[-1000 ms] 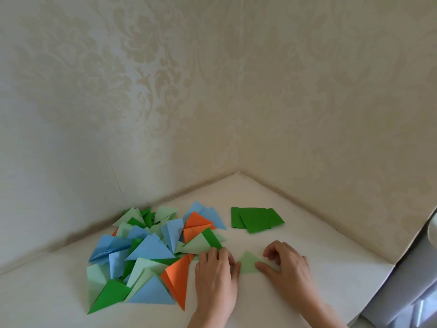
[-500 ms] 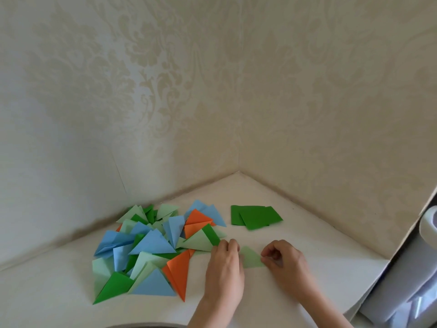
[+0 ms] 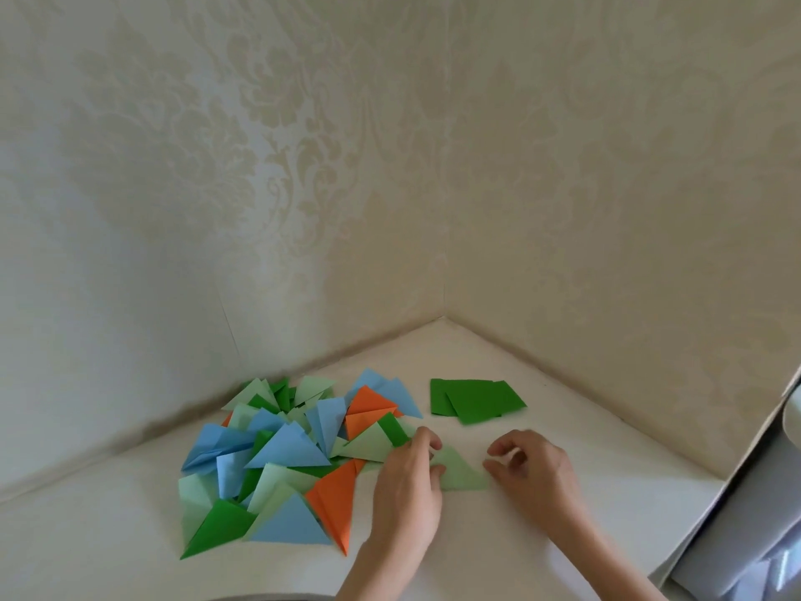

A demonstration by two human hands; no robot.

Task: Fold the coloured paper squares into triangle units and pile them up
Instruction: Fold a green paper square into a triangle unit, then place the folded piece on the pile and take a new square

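Note:
A light green folded triangle (image 3: 460,474) lies flat on the white table (image 3: 542,383), between my hands. My left hand (image 3: 407,492) grips its left part, with curled fingers at the top corner and the thumb on the paper. My right hand (image 3: 535,474) sits at its right corner; the thumb tip touches the corner and the fingers hang loosely curled above the table. To the left spreads a pile of folded triangles (image 3: 281,457) in blue, orange, dark green and light green. A small stack of dark green paper squares (image 3: 474,401) lies behind my hands.
The table sits in a corner between two patterned cream walls (image 3: 303,210). Its right edge runs diagonally near my right forearm, where a grey-white object (image 3: 737,535) stands. A dark rounded edge shows at the bottom of the view.
My right hand has drawn back to the triangle's right corner and loosened its fingers. My left hand has shifted slightly right, uncovering more of the triangle, and grips it.

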